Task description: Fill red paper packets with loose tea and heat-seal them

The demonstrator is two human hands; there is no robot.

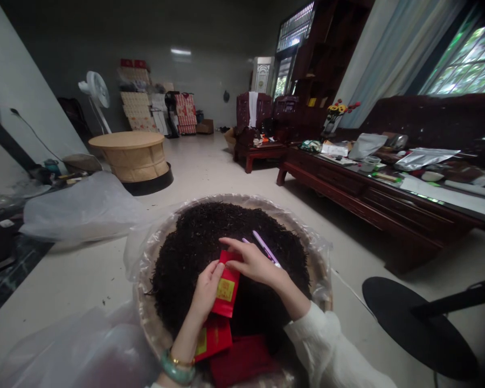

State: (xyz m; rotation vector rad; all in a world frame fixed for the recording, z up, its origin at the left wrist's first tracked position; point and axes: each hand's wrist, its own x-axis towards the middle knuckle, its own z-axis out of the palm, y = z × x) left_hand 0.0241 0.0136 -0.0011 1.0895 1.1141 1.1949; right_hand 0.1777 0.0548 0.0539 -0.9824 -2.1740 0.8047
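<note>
A small red packet [225, 303] with a yellow label is held upright over a wide round basket [146, 302] of dark dried leaves [210, 226] that look like tea. My left hand [205, 288] pinches the packet's left edge between thumb and fingers. At its top, my right hand [255, 263] has its thumb against the packet and its fingers bent over the upper edge, the index finger reaching out. Behind the right hand, a purple tong-like tool [265, 248] lies on the leaves. Below my hands rest another red packet [218, 337] and a darker red pile [244, 364].
Clear plastic sheeting [81, 207] lies on the floor at the left, near a round wooden-topped drum [127, 141]. A black round stand base [420, 326] is close on the right. Farther right is a long, cluttered wooden table [359, 196].
</note>
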